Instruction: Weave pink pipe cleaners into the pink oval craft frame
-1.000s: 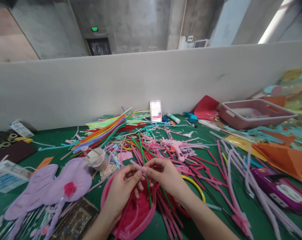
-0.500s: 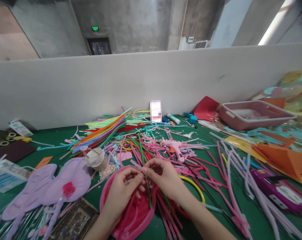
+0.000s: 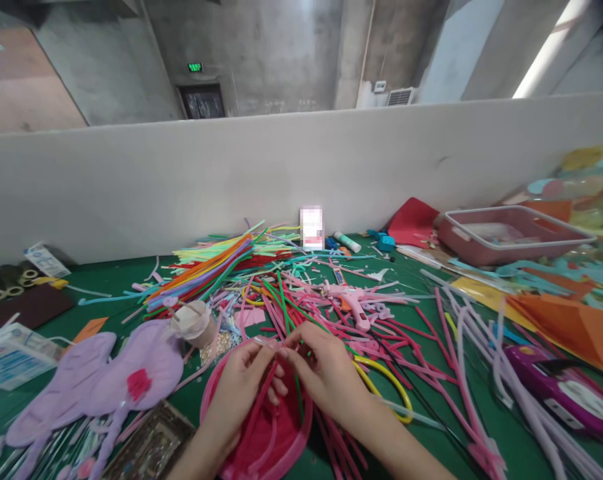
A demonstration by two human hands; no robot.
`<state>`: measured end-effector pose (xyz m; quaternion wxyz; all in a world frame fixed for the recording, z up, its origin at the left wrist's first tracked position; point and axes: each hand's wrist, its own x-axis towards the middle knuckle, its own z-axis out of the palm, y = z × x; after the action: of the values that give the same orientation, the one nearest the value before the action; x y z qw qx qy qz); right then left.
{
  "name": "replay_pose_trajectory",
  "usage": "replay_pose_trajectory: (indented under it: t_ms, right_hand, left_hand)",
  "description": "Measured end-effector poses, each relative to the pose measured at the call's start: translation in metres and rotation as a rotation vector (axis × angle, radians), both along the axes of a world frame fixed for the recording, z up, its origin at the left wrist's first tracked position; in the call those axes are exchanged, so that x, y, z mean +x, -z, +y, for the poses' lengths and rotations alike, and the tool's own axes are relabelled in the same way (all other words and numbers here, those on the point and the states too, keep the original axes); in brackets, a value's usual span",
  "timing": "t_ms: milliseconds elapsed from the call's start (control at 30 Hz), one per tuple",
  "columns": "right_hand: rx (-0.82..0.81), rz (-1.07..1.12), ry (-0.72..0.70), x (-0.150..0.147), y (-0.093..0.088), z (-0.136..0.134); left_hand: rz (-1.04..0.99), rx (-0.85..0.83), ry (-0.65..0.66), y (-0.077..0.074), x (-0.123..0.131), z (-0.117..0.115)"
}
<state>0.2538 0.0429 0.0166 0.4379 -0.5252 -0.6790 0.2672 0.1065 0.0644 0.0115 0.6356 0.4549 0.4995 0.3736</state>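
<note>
My left hand [image 3: 246, 383] and my right hand [image 3: 324, 367] meet at the fingertips above a round pink piece [image 3: 306, 427] with a raised rim. Both are closed in a pinch. A dark pink pipe cleaner [image 3: 262, 395] runs from between the fingertips down over the round piece; its pinched end is hidden by my fingers. Just beyond my hands, green pipe cleaners [image 3: 283, 300] lie across a heap of pink ones [image 3: 306, 300]. A yellow loop [image 3: 406, 393] lies beside my right wrist.
A pink glue gun [image 3: 354, 303] lies behind my hands. To the left are a cup [image 3: 194, 327], a lilac fuzzy shape [image 3: 151, 353] and a dark tray [image 3: 148, 443]. Multicoloured pipe cleaners [image 3: 206, 267] lie at the back. A pink bin [image 3: 511, 250] and a purple device [image 3: 561, 390] are on the right.
Both hands have drawn closer at the fingertips, and the pale strip that stuck out above them is now mostly hidden. The whole view has shifted slightly downward.
</note>
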Motion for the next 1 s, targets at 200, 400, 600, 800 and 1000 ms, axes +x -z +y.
replay_pose_trajectory:
  t_ms: [200,400,600,800,1000]
  right_hand:
    - [-0.350,0.295,-0.094,0.005,-0.005,0.003]
    - [-0.704,0.825,-0.282,0.014,-0.009,0.005]
    - [-0.840,0.777,-0.368,0.020,-0.015,0.002]
    - [-0.812,0.734,-0.385,0.024,-0.010,0.004]
    - [-0.826,0.727,-0.355,0.025,-0.006,0.005]
  left_hand:
    - [0.041,0.109,0.082,-0.002,-0.006,0.003]
    - [0.047,0.229,0.199,-0.015,-0.010,-0.002]
    - [0.037,0.257,0.303,-0.019,-0.010,-0.006]
    - [0.129,0.370,0.315,-0.020,-0.012,-0.005]
    - [0.271,0.559,0.281,-0.016,-0.015,-0.001]
